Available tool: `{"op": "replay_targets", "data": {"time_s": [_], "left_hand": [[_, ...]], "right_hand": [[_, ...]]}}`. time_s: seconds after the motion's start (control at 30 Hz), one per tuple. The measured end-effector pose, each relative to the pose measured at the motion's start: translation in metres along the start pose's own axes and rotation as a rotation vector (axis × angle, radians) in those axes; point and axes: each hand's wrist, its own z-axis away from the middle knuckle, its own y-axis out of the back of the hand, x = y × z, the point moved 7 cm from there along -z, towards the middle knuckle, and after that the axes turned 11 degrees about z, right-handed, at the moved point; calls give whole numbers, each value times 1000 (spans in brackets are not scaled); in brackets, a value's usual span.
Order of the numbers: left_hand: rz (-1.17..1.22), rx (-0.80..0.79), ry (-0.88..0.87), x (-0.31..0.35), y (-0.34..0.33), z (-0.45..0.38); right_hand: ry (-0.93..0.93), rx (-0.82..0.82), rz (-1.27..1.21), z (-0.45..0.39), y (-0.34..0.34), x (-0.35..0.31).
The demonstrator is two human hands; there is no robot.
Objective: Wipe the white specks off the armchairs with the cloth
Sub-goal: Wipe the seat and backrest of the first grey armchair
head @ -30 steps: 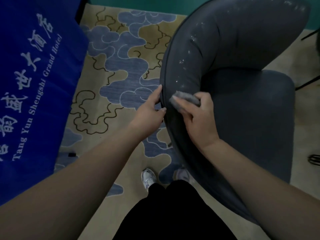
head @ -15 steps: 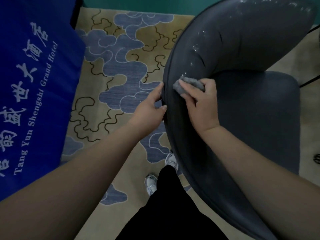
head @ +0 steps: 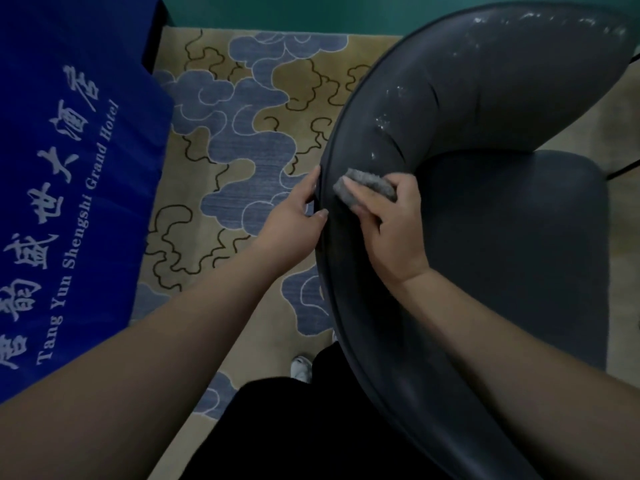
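A right hand (head: 391,226) presses a crumpled grey cloth (head: 367,187) against the dark grey padded armchair (head: 485,98) backrest; white specks (head: 382,123) lie at 12 o'clock. The left hand (head: 294,220) pinches the backrest's rim.

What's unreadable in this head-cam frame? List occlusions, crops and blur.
- Grey wiping cloth: mostly covered by the right hand.
- Dark grey upholstered armchair: far armrest cut off by the right frame edge; legs hidden beneath it.
- White specks: too small and blurred to count.
- Blue printed fabric: lettering cropped at the left edge.
- Left hand: fingertips hidden behind the chair rim.
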Motion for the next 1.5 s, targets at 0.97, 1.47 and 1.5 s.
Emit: {"op": "replay_targets", "data": {"time_s": [0.97, 1.47, 1.5], "left_hand": [[-75, -347, -55, 52, 6, -109], [-105, -509, -63, 68, 0, -153], [-118, -504, -67, 69, 0, -156]], "right_hand": [[-353, 179, 58, -27, -11, 14], [-604, 273, -10, -64, -14, 41], [-625, 283, -37, -74, -15, 48]]}}
